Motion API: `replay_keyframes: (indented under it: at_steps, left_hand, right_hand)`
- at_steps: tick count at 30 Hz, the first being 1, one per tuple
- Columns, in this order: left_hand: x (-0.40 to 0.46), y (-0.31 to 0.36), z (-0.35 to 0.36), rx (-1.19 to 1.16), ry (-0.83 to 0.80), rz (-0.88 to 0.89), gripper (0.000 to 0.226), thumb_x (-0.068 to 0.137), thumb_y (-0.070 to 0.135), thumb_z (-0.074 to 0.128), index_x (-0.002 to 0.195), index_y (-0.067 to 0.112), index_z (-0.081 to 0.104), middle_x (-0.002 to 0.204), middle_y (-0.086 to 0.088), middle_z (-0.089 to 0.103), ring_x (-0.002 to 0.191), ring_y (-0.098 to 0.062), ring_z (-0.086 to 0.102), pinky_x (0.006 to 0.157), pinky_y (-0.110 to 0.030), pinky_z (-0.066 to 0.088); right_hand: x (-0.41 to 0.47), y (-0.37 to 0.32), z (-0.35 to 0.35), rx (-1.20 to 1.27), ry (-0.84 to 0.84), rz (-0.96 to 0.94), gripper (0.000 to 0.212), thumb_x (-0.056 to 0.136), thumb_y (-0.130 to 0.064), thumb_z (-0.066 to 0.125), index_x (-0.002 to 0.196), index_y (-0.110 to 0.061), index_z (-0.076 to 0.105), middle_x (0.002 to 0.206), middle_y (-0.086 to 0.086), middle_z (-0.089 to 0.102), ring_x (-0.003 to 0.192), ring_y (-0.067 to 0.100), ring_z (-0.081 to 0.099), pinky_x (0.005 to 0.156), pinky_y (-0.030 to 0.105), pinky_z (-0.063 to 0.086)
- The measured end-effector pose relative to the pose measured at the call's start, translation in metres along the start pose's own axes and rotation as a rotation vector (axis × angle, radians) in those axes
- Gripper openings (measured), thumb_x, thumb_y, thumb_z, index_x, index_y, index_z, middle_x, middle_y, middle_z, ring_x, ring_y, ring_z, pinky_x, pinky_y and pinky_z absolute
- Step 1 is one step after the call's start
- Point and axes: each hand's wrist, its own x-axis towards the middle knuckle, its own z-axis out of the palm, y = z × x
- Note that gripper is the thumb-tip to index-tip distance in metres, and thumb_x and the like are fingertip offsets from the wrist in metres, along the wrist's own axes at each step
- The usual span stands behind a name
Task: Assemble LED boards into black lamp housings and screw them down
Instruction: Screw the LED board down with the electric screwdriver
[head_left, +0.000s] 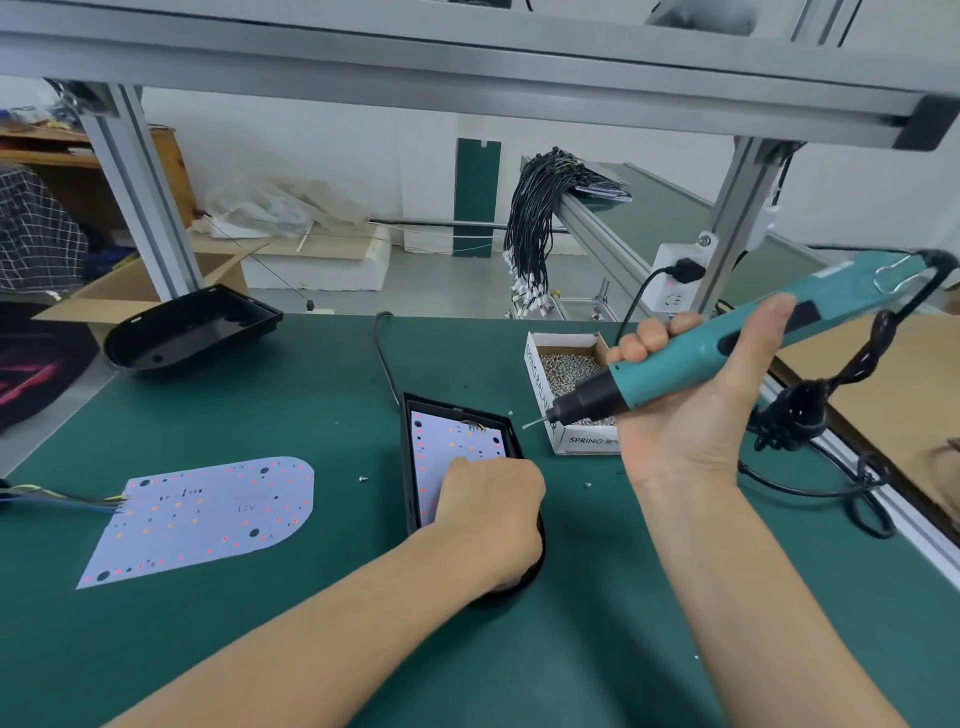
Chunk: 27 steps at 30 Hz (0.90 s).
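Note:
A black lamp housing (410, 467) lies in the middle of the green table with a white LED board (452, 436) seated inside it. My left hand (491, 519) rests on the near part of that board, fingers curled down; whether it pinches anything is hidden. My right hand (696, 410) grips a teal electric screwdriver (727, 343), its bit tip hovering just right of the housing's far corner. A second LED board (208, 514) with wires lies loose at the left. An empty black housing (192, 327) sits at the far left edge.
An open cardboard box of screws (566, 364) stands right of the housing. Loose screws (363, 477) lie on the mat. The screwdriver's black cable (810, 415) coils at the right. A bundle of black wires (535, 223) hangs from a rail behind. Aluminium frame posts rise left and right.

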Motion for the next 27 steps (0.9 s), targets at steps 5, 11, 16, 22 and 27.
replay_keyframes:
  at_steps: [5,11,16,22,27]
  left_hand:
    - [-0.006,0.003,0.003,-0.009,-0.014,-0.055,0.033,0.073,-0.006,0.053,0.057,0.015,0.034,0.057,-0.002,0.037,0.07,-0.026,0.062,0.06,-0.029,0.04]
    - [-0.01,0.003,0.005,0.057,0.008,-0.014,0.02,0.081,0.0,0.054,0.069,0.015,0.047,0.086,-0.003,0.056,0.086,-0.023,0.058,0.071,-0.028,0.028]
    - [-0.01,0.006,0.006,0.066,0.043,-0.07,0.032,0.076,-0.004,0.056,0.061,0.016,0.034,0.079,-0.005,0.057,0.082,-0.027,0.057,0.079,-0.031,0.031]
    - [-0.013,0.003,0.006,0.086,0.091,0.03,0.021,0.082,-0.001,0.05,0.077,0.017,0.041,0.098,-0.006,0.062,0.078,-0.024,0.05,0.076,-0.03,0.024]
    - [-0.019,-0.009,0.004,-0.252,0.106,0.006,0.016,0.09,0.009,0.051,0.087,0.021,0.06,0.101,0.0,0.065,0.091,-0.023,0.06,0.084,-0.03,0.038]
  right_hand:
    - [-0.007,-0.007,0.003,-0.024,-0.011,-0.004,0.05,0.082,-0.068,0.046,0.069,-0.02,0.047,0.064,-0.002,0.046,0.056,0.015,0.043,0.062,0.025,0.044]
    - [-0.016,-0.013,0.01,-0.031,-0.031,-0.003,0.05,0.083,-0.067,0.045,0.069,-0.02,0.047,0.062,-0.003,0.047,0.054,0.013,0.044,0.06,0.024,0.044]
    - [-0.021,-0.016,0.013,-0.026,-0.031,-0.008,0.049,0.083,-0.066,0.047,0.069,-0.019,0.047,0.062,-0.002,0.045,0.054,0.014,0.043,0.06,0.025,0.043]
    - [-0.032,-0.018,0.018,-0.033,-0.021,-0.017,0.049,0.082,-0.065,0.048,0.069,-0.019,0.047,0.062,-0.002,0.045,0.055,0.014,0.041,0.06,0.025,0.042]
    - [-0.031,-0.025,0.016,0.0,-0.024,-0.031,0.052,0.084,-0.069,0.045,0.067,-0.02,0.048,0.061,-0.003,0.046,0.054,0.015,0.043,0.063,0.026,0.043]
